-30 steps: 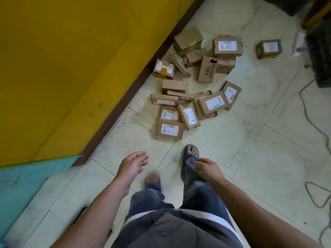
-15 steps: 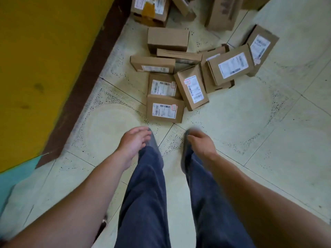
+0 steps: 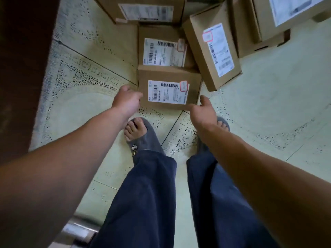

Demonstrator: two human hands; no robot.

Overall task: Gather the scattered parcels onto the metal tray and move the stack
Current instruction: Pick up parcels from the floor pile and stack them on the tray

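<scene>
Nearest parcel (image 3: 168, 88) lies label up on the floor (image 3: 268, 108), just ahead of our 2 feet, others crowding its far side. Our left hand (image 3: 128, 102) is at its left edge, grip loose, contact unclear. Our right hand (image 3: 203, 111) is near its right corner, grip spread. Tray (image 3: 78, 230) edge shows near left.
</scene>
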